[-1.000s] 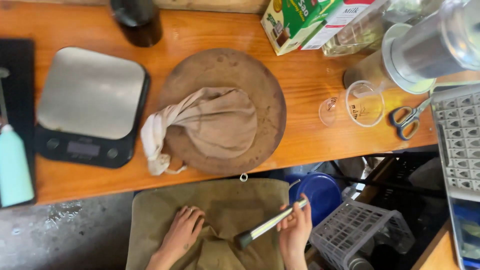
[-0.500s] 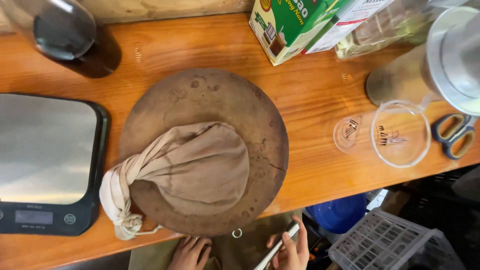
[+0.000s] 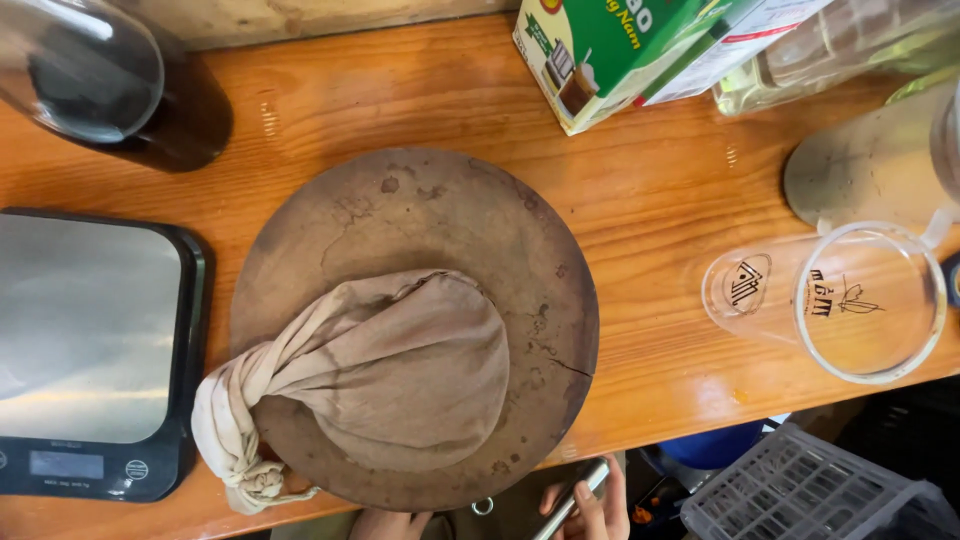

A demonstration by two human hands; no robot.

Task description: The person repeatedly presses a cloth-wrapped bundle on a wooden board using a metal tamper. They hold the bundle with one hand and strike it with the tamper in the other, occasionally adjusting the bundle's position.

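A round brown wooden board (image 3: 440, 210) lies on the orange wooden table (image 3: 660, 200). On its near half rests a beige cloth bag (image 3: 400, 375), knotted at its left end over the board's edge. My right hand (image 3: 590, 505) shows at the bottom edge below the table, holding a thin metal rod-like tool (image 3: 570, 500). Only the fingertips of my left hand (image 3: 385, 522) show at the bottom edge, resting on olive fabric; whether they hold anything is hidden.
A kitchen scale (image 3: 90, 350) with a steel top sits at the left. A dark bottle (image 3: 120, 90) stands at the back left. Green carton (image 3: 610, 50) at the back right. A clear glass cup (image 3: 840, 300) lies on its side at the right. Grey plastic basket (image 3: 800, 490) below.
The view has moved closer to the table and the board. My hands have slid toward the bottom edge, now mostly out of sight. The rod stays in my right hand.
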